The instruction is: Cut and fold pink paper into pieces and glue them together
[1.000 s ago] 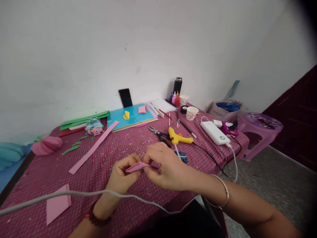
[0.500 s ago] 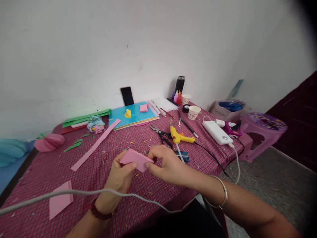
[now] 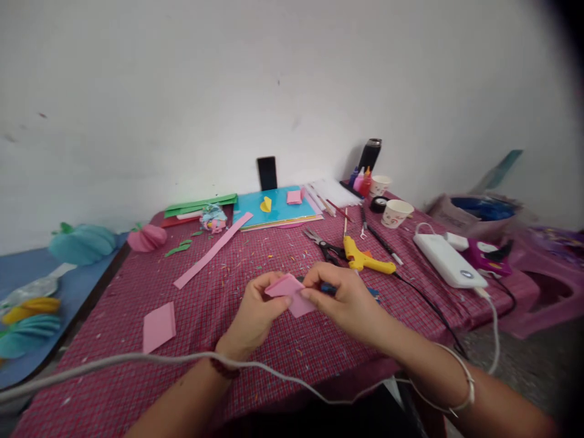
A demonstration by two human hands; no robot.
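Note:
Both of my hands hold a small folded pink paper piece point(image 3: 292, 294) just above the red checked tablecloth point(image 3: 114, 316). My left hand point(image 3: 254, 316) pinches its left edge with thumb and fingers closed. My right hand point(image 3: 344, 298) grips its right side, fingers curled over it. A metal bangle sits on my right wrist and a dark bead bracelet on my left. Just beyond my right hand lie black-handled scissors point(image 3: 325, 246) and a yellow glue gun point(image 3: 365, 259).
A pink paper square point(image 3: 158, 326) and a long pink strip point(image 3: 213, 249) lie to the left. Coloured paper sheets point(image 3: 274, 208), a phone point(image 3: 267, 173), paper cups point(image 3: 396, 213), a white power bank point(image 3: 447, 261) and paint bottles sit further back. A grey cable point(image 3: 137, 360) crosses my forearms.
The view has swung to the left, so the table contents sit further right. My hands have kept hold of the pink paper and turned it from edge-on to a flatter face.

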